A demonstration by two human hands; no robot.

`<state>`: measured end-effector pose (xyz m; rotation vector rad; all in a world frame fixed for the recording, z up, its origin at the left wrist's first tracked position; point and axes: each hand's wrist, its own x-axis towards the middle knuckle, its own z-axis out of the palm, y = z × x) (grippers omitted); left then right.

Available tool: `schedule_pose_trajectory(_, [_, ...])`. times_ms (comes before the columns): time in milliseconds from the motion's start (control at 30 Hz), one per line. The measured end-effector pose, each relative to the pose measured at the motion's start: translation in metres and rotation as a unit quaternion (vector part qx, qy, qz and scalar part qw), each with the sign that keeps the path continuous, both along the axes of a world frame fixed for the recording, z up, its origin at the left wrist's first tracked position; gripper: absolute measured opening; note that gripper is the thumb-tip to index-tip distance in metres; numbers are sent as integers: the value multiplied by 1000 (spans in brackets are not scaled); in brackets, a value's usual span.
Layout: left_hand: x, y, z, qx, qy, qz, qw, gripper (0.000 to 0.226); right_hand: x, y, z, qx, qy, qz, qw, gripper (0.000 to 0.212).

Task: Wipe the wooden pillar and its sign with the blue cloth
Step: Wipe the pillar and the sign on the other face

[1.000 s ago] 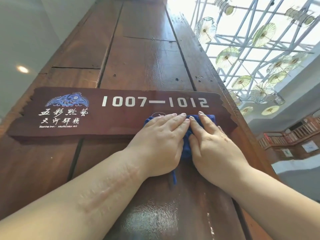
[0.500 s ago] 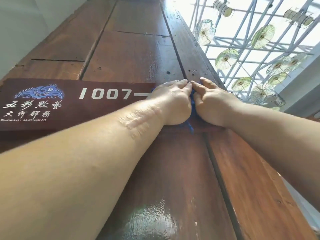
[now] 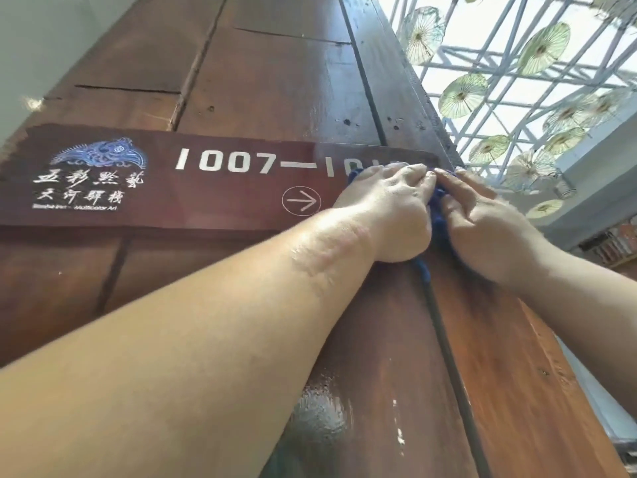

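The pillar (image 3: 282,81) is seen in reddish-brown wood grain with dark seams. White numerals, a circled arrow and a blue fish emblem are carried on the dark brown sign (image 3: 220,198). The cloth (image 3: 437,215) is deep blue.

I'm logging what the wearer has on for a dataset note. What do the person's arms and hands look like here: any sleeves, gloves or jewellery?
Both forearms are bare as far as the frame shows, with no sleeves in view. The left hand and right hand wear no gloves, and no rings, watch or bracelet show. The left forearm carries a long, raised, uneven mark just below the wrist.
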<state>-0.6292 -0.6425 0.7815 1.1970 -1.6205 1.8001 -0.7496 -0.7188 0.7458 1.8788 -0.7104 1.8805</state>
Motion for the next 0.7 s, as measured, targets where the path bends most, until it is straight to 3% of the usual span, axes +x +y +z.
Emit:
schedule_pose_trajectory(200, [33, 5, -23, 31, -85, 1, 996, 60, 37, 9, -43, 13, -40, -21, 999, 63])
schedule_pose_trajectory(333, [72, 31, -24, 33, -113, 23, 993, 63, 72, 31, -48, 3, -11, -57, 998, 61])
schedule_pose_trajectory(700, [202, 115, -20, -21, -118, 14, 993, 61, 182, 113, -39, -26, 38, -92, 995, 60])
